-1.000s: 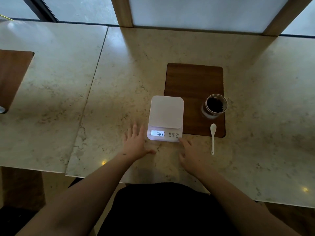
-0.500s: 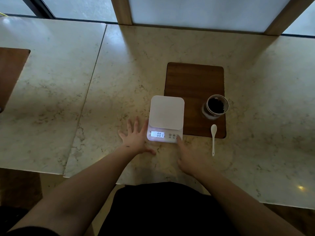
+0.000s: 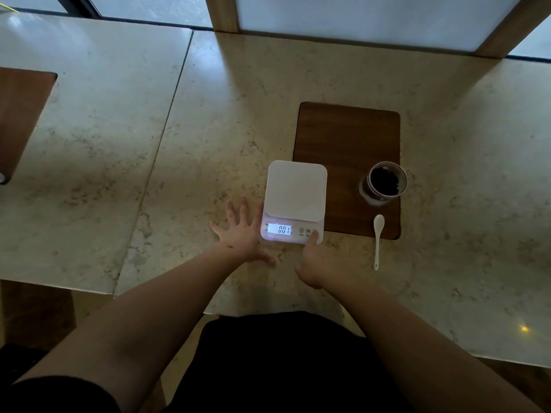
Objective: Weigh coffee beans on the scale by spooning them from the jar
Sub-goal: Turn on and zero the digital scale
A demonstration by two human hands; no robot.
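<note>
white scale (image 3: 293,201) reading 001, empty platform; right of it, open jar (image 3: 383,183) of beans, white spoon (image 3: 378,240) flat

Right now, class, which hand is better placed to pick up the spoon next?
Right hand: the spoon and jar lie on its side of the scale; the left hand rests flat beyond it.

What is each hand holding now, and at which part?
Nothing is held. The left hand lies flat, fingers spread, beside the scale. The right hand touches its rightmost button with one fingertip.
</note>
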